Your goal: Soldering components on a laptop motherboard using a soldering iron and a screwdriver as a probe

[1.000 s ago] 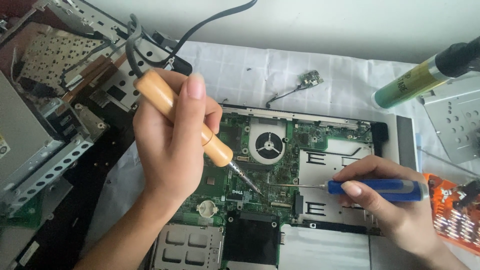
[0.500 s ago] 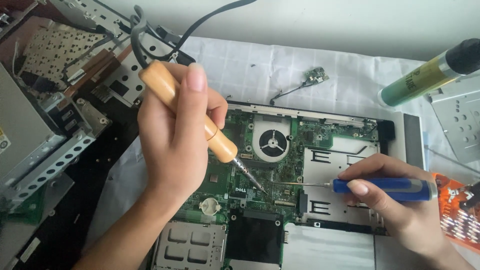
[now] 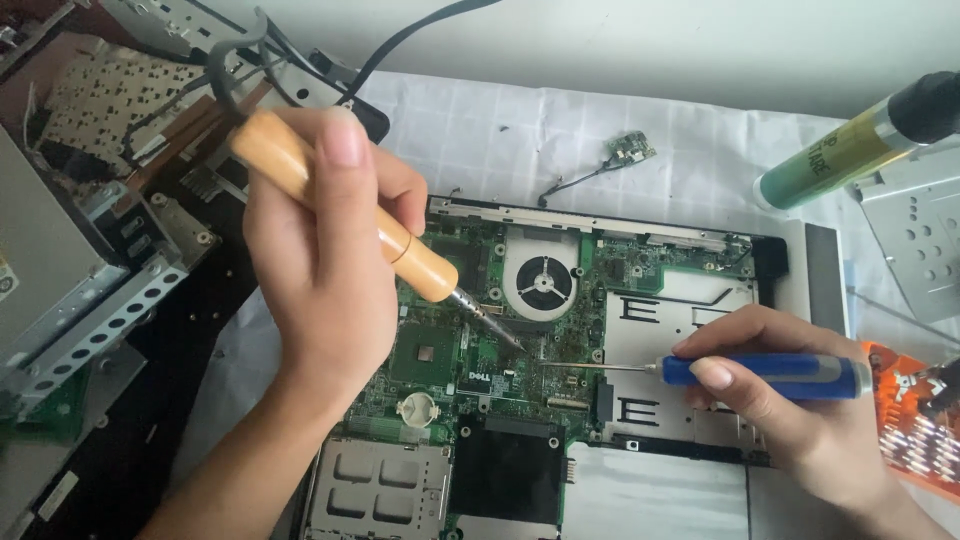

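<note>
A person works over an opened laptop chassis lying on a white, grid-creased cloth [image 3: 520, 125] that covers the table, with a pale wall [image 3: 650, 40] running along the 12 o'clock edge. The left hand [image 3: 320, 260] is clamped around the wooden handle of a soldering iron [image 3: 345, 205], its metal tip slanting down toward 4 o'clock onto the green motherboard [image 3: 470, 350], just below the round cooling fan [image 3: 541, 277]. The right hand [image 3: 790, 400], entering from 4 o'clock, pinches a blue-handled screwdriver [image 3: 765, 372] between thumb and fingers; its thin shaft lies nearly level, pointing toward 9 o'clock, the tip meeting the board just beside the iron's tip. A black cord [image 3: 420, 30] loops away from the iron toward 12 o'clock. At 9 o'clock sits a heap of dismantled metal brackets and parts [image 3: 90, 270] on a dark surface. A small loose circuit piece with a wire [image 3: 625, 152] rests on the cloth at 1 o'clock, and a green tube [image 3: 840, 160] lies tilted at 2 o'clock.
</note>
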